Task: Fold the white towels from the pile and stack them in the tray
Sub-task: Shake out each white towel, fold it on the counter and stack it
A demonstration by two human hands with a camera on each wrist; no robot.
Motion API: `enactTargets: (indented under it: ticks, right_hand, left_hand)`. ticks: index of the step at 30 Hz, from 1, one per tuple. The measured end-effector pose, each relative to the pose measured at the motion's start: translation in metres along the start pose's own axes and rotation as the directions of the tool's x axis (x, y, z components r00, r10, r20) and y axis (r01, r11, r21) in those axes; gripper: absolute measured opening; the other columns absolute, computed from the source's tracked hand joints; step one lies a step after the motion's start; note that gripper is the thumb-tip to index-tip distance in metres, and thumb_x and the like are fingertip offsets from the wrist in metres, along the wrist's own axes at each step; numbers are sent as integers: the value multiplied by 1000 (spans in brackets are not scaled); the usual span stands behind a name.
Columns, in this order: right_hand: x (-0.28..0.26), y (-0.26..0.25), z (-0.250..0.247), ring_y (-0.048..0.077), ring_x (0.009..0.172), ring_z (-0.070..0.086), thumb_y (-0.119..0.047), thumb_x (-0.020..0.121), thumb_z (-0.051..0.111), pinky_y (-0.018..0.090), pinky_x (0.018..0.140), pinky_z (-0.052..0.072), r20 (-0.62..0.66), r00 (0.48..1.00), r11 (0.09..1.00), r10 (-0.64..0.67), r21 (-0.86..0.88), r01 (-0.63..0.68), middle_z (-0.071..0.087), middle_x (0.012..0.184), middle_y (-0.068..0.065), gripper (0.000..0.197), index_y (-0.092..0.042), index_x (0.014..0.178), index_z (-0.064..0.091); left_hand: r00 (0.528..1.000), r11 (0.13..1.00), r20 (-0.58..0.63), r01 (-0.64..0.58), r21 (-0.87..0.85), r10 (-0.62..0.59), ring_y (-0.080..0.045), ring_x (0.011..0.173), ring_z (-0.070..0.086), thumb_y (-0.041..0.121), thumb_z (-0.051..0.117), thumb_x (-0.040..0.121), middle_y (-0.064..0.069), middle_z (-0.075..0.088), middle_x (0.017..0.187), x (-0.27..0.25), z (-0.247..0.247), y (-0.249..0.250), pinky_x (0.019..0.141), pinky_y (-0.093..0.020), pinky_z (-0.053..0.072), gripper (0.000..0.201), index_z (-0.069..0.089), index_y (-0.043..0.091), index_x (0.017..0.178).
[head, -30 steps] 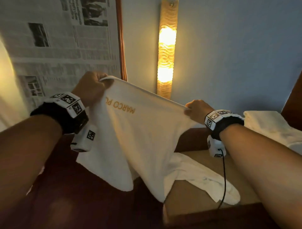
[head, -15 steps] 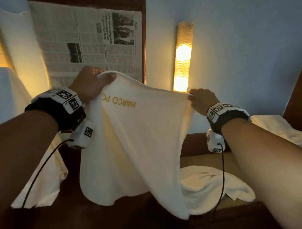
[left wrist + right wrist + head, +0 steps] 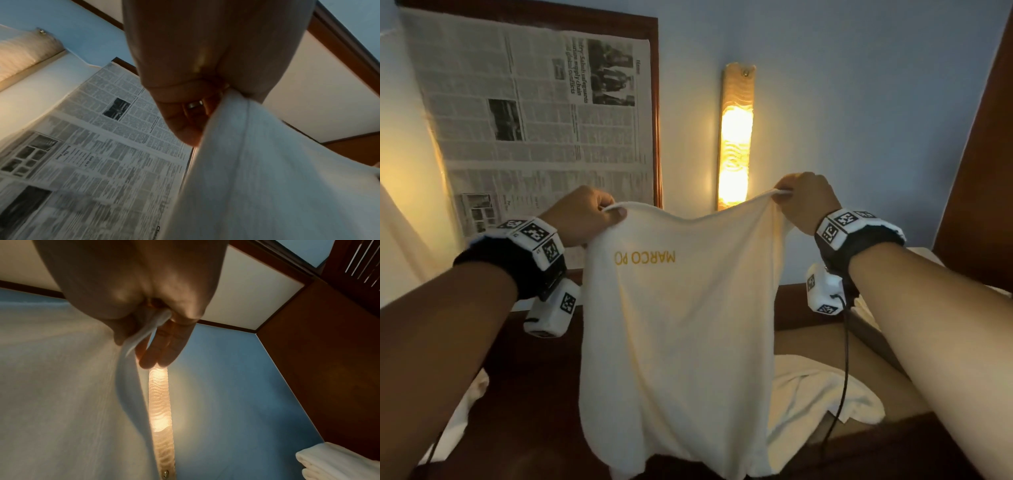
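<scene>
A white towel (image 3: 681, 342) with gold "MARCO PO" lettering hangs spread in the air before me. My left hand (image 3: 585, 214) pinches its upper left corner, and my right hand (image 3: 803, 198) pinches its upper right corner. The left wrist view shows the left hand (image 3: 185, 104) curled round the towel's (image 3: 267, 178) edge. In the right wrist view the right hand (image 3: 148, 324) pinches the cloth (image 3: 61, 386) between thumb and fingers. Another loose white towel (image 3: 822, 397) lies on the tan surface (image 3: 825, 342) below. Folded white towels (image 3: 337, 462) sit at the right. The tray is not identifiable.
A framed newspaper (image 3: 534, 120) hangs on the blue wall at left. A lit wall lamp (image 3: 736, 137) glows in the middle. Dark wood panelling (image 3: 983, 171) rises at the right. White cloth (image 3: 465, 404) lies at the lower left on the dark surface.
Both hands have lifted the towel higher and drawn it taut, so it hangs flatter and squarer to me. The view has tilted up, showing more wall.
</scene>
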State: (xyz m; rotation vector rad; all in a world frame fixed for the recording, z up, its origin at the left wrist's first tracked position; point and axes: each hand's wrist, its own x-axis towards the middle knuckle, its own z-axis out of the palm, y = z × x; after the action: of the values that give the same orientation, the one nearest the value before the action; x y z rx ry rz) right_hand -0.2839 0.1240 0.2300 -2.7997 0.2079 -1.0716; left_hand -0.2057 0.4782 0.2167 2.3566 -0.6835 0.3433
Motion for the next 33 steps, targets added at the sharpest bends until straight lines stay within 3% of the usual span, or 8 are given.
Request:
enactTargets:
  ticks: [4,8,11,15,17,28,30,33]
  right_hand:
    - [6,-1,-13,28,108,61,-8,95,50,34,94,46,-7,996,992,-90,87,91,69,115,10,28,-11,113,71]
    - [4,-5,-10,26,104,61,-5,92,49,38,92,49,135,941,950,-312,16,312,68,111,6,31,-16,111,70]
    - [0,3,3,24,100,60,-10,92,52,41,90,51,195,894,913,-402,7,409,67,108,4,28,-24,108,70]
    - [1,36,19,20,98,58,-13,93,53,36,87,49,168,902,917,-398,43,397,69,103,0,24,-23,105,71]
    - [3,55,29,18,96,59,-17,96,54,29,83,45,135,905,915,-403,77,396,71,103,0,22,-19,107,73]
    - [16,74,75,10,74,62,-24,90,67,23,70,48,-59,978,815,-201,544,200,71,82,-2,14,-13,90,77]
    - [7,71,87,8,73,62,-21,87,70,21,70,50,64,989,732,-134,679,55,69,81,-2,8,-16,90,74]
    - [-2,65,100,28,84,66,-25,90,69,41,82,54,261,952,732,-159,678,-64,69,88,10,11,-16,84,69]
  left_hand:
    - [940,975,328,21,220,-95,-27,74,67,6,60,87,-12,69,85,22,48,32,63,-37,58,11,69,11,88]
    - [825,988,561,-19,153,-71,-28,91,70,29,79,71,-7,72,98,36,113,73,81,-46,61,28,71,28,97]
    - [896,987,436,-19,-159,87,-16,95,65,36,76,86,5,66,105,37,154,106,84,-37,54,35,59,28,116]
    - [979,986,147,-126,-109,141,-24,89,63,21,63,95,-6,66,99,51,185,125,78,-35,52,14,66,13,105]
    - [988,988,67,-134,-72,139,-23,79,60,18,62,93,-4,64,86,58,191,126,66,-30,44,3,65,18,90]
    - [988,979,-106,-132,-155,117,-8,65,53,17,57,100,5,57,73,68,176,131,61,-20,38,25,61,25,76]
    - [983,974,-141,-140,-179,115,-6,66,55,22,59,100,4,60,75,65,165,129,60,-16,40,19,63,24,81]
    - [981,982,-151,-139,-130,120,-2,64,56,22,63,98,6,62,76,57,148,122,56,-10,39,5,67,24,96]
